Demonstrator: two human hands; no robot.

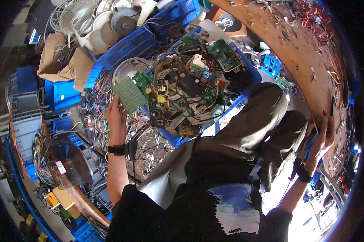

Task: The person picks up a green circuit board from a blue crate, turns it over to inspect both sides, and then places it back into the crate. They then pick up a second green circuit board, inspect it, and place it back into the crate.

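My left hand [116,117] grips a green circuit board [130,96] by its lower left edge, fingers behind it. The flat board is tilted, with rows of small pads on its face. It is held beside a blue crate [249,66] heaped with scrap electronics, including green boards, cables and a yellow part [161,98]. Far to the right, my right hand [324,135] is at the edge of a brown wooden table [287,52]. Its fingers are curled, and a dark and blue object shows by the palm; what the hand holds is unclear.
Behind the heap stands another blue crate [127,50] with round discs and white parts. A white fan grille [131,66] leans near the board. Tangled wires [99,97] lie at left by a cardboard box [79,66]. Metal scraps and reddish wire [315,24] are strewn over the table.
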